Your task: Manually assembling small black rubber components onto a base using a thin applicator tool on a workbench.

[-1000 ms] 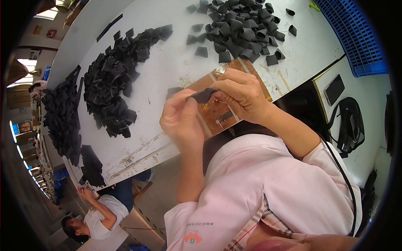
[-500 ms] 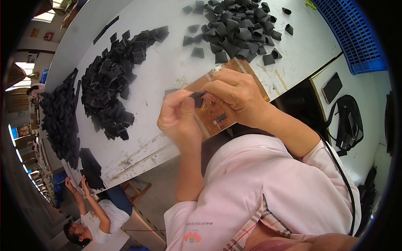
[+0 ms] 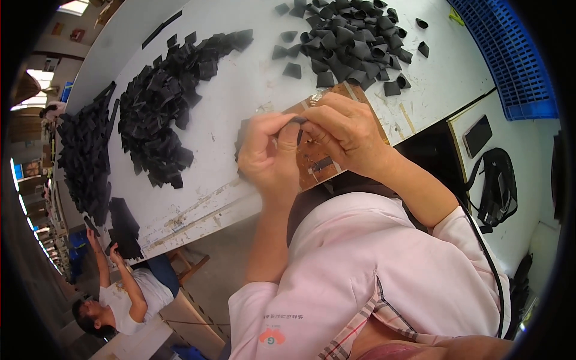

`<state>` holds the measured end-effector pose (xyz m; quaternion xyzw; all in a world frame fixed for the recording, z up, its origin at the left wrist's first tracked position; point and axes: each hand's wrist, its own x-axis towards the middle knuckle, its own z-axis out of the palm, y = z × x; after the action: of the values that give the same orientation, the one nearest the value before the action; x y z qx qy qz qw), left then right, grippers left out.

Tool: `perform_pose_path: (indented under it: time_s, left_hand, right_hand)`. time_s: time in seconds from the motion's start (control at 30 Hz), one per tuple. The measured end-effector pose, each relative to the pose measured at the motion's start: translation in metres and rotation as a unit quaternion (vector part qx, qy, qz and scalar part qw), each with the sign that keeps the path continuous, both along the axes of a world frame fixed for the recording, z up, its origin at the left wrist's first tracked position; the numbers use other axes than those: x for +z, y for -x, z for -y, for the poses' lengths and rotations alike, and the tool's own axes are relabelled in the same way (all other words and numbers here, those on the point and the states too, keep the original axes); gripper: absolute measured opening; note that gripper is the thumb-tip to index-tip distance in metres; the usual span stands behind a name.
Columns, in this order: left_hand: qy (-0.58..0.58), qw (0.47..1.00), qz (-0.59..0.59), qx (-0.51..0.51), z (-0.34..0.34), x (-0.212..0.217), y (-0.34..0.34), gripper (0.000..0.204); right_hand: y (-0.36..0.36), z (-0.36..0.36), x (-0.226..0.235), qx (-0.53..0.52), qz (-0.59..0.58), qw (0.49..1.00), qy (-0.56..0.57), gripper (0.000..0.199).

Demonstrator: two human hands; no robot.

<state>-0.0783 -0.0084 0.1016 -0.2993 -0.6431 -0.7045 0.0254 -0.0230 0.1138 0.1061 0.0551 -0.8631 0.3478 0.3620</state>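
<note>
Between the fingertips of my left hand (image 3: 271, 147) and my right hand (image 3: 348, 129) is a small dark grey piece (image 3: 294, 123), mostly covered by my thumbs and fingers. Both hands are closed on it in a pinch, close together above a brown board (image 3: 373, 120). Another small dark piece (image 3: 321, 164) lies on that board, below my right hand. Just beyond the board is a heap of dark grey curled, tube-like pieces (image 3: 354, 42). To the left lies a pile of flat black pieces (image 3: 153, 114).
A second black pile (image 3: 84, 150) sits at the far left of the white table (image 3: 240, 78). A blue plastic basket (image 3: 510, 60) stands at the far right, near a phone (image 3: 478, 136) and a black mesh bag (image 3: 497, 186). At lower left, a co-worker (image 3: 132, 294) reaches toward black strips (image 3: 124, 228).
My left hand has moved slightly right and up, closer to my right hand, and now covers more of the piece. The co-worker's hands have moved up and left toward the black strips.
</note>
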Motion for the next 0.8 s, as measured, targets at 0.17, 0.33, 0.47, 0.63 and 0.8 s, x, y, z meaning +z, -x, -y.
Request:
perform_pose_path:
  time_s: [0.17, 0.33, 0.47, 0.63, 0.8]
  left_hand:
    - [-0.012, 0.998, 0.066, 0.001, 0.004, -0.019, -0.008, 0.011]
    - [0.051, 0.995, 0.050, 0.067, 0.012, -0.028, -0.009, 0.011]
    - [0.141, 0.963, 0.088, 0.213, 0.045, -0.061, -0.005, 0.010]
    - [0.372, 0.901, -0.009, 0.224, 0.093, -0.103, -0.004, 0.021]
    - [0.555, 0.790, -0.106, 0.236, 0.086, -0.121, -0.009, 0.023]
  right_hand:
    - [0.000, -0.001, 0.000, 0.028, -0.002, 1.000, 0.001, 0.008]
    - [0.005, -0.007, 0.014, 0.058, 0.055, 0.996, 0.025, 0.008]
    - [0.026, -0.052, 0.037, 0.058, 0.069, 0.926, 0.366, 0.020]
    - [0.012, -0.051, -0.003, -0.079, 0.109, 0.910, 0.391, 0.026]
    - [-0.016, -0.007, -0.034, 0.014, 0.290, 0.862, 0.415, 0.022]
